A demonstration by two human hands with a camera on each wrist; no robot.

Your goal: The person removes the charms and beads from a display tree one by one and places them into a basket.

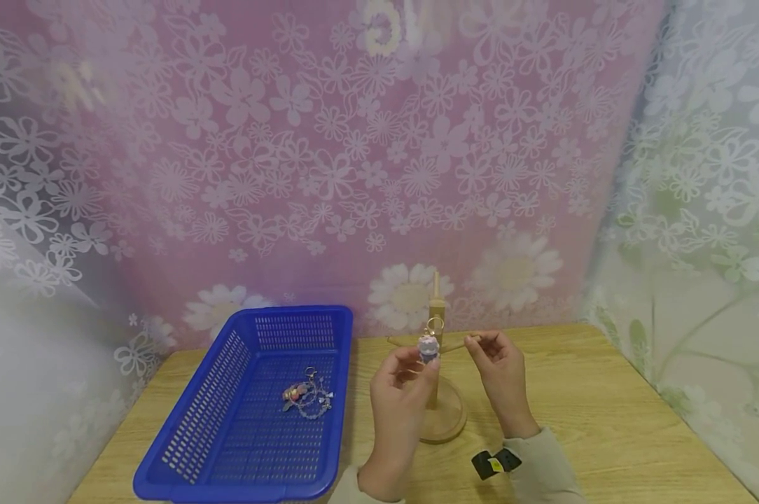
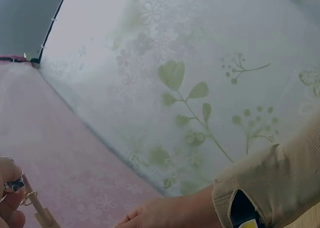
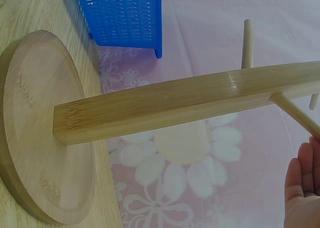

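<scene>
In the head view, my left hand (image 1: 397,409) pinches a small doll-shaped keychain (image 1: 428,348) with a greyish-purple figure and a gold ring on top. It is held in front of the post of a wooden peg stand (image 1: 437,313). My right hand (image 1: 504,381) holds the tip of the stand's right-hand peg (image 1: 456,346) between thumb and fingers. From the right wrist view, the square post (image 3: 185,107) rises from a round base (image 3: 45,133), and the right hand's fingers touch the end of a peg (image 3: 295,114). The left wrist view shows the keychain only partly, at the lower left edge.
A blue plastic basket (image 1: 346,378) stands left of the stand, with several keychains and beaded bracelets (image 1: 307,400) lying inside. All of it rests on a wood-grain table (image 1: 606,420). Flower-patterned cloth (image 1: 379,175) hangs behind and at both sides.
</scene>
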